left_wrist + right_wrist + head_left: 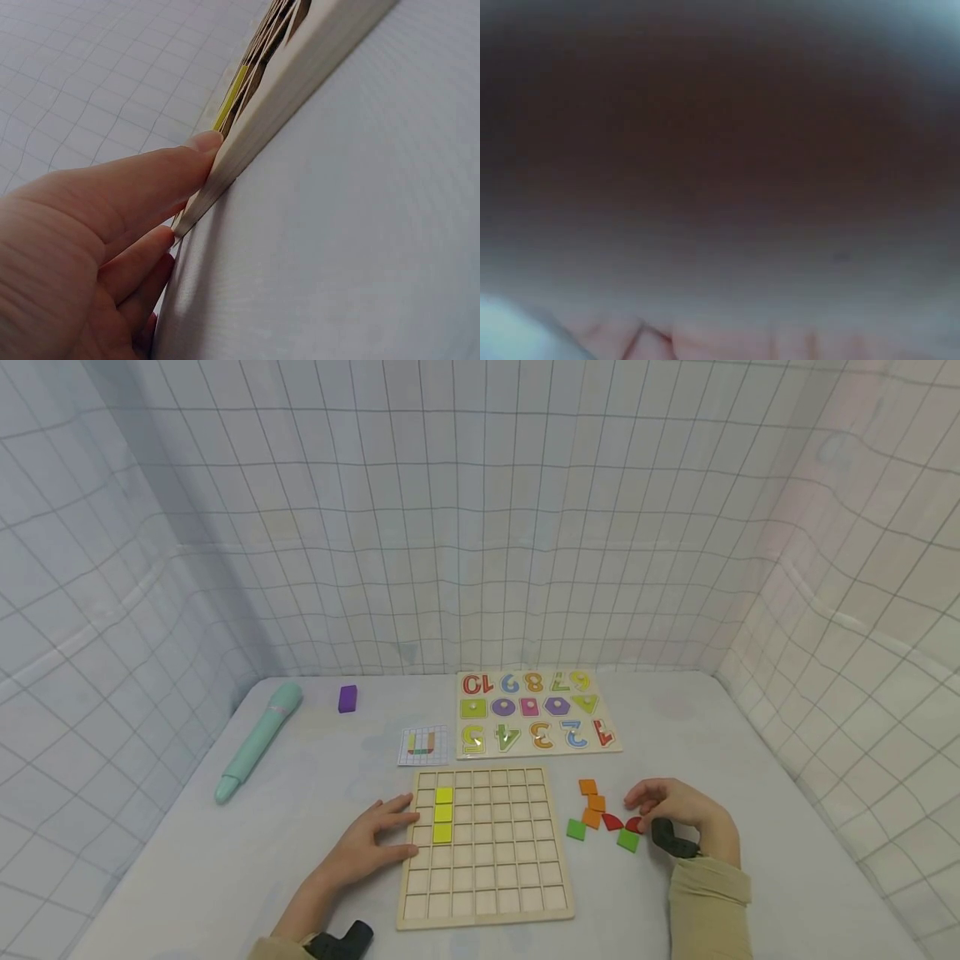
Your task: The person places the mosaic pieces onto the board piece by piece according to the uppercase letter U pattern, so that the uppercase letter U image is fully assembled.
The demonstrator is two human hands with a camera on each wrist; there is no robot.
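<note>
A wooden grid board [487,921] lies flat, with three yellow square tiles [443,813] in a column near its left side. My left hand [367,843] rests against the board's left edge, fingers extended and thumb apart; up close, the thumb [161,169] presses that edge. On the right, my right hand [678,803] hovers low with loosely bent fingers over a red quarter-round tile [633,824]. Another red tile [612,822] and a green square tile [628,840] are close by. The right wrist view is dark and blurred.
Orange tiles [592,818] and a second green tile [576,830] lie right of the board. Behind it are a pattern card [442,747] and a number puzzle [495,706]. A purple block [347,699] and a mint-green wand-shaped object [258,739] lie at the left.
</note>
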